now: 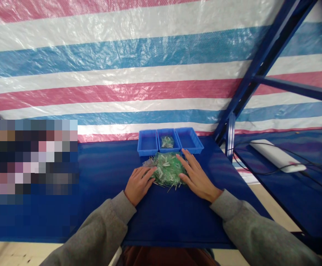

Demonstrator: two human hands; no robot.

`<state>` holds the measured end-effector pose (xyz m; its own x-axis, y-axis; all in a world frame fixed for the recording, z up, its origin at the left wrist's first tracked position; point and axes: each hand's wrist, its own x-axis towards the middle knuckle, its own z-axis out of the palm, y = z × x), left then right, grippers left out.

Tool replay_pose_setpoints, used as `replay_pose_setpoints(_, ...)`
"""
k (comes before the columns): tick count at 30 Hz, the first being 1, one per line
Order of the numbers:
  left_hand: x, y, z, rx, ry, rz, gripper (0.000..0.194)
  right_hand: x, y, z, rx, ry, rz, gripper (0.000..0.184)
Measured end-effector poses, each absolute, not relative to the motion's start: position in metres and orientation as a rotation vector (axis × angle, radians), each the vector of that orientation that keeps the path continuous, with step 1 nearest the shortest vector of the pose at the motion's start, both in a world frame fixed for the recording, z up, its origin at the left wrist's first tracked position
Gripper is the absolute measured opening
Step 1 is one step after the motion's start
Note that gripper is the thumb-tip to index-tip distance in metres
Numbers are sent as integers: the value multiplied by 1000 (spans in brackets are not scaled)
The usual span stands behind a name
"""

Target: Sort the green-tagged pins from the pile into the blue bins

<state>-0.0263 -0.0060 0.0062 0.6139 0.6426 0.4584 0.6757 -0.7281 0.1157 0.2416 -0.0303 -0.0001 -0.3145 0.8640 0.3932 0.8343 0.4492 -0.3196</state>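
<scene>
Green heap (168,171), glossy, spiky; left hand (139,184) and right hand (199,179) flank it, fingers (192,159) loosely spread, clutching nothing.

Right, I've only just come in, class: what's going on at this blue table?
A person in grey sleeves has both hands at a loose heap of small green and clear pieces on the blue table. The left hand rests at its left edge, the right hand at its right, fingers spread. Just beyond stand three blue trays in a row; the middle tray holds some similar pieces.
</scene>
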Motion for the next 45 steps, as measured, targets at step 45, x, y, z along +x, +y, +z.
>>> replay_pose_setpoints(45, 46, 62, 21, -2911, -1478, -2049, 24, 215, 29, 24, -1181, -1617, 533, 27)
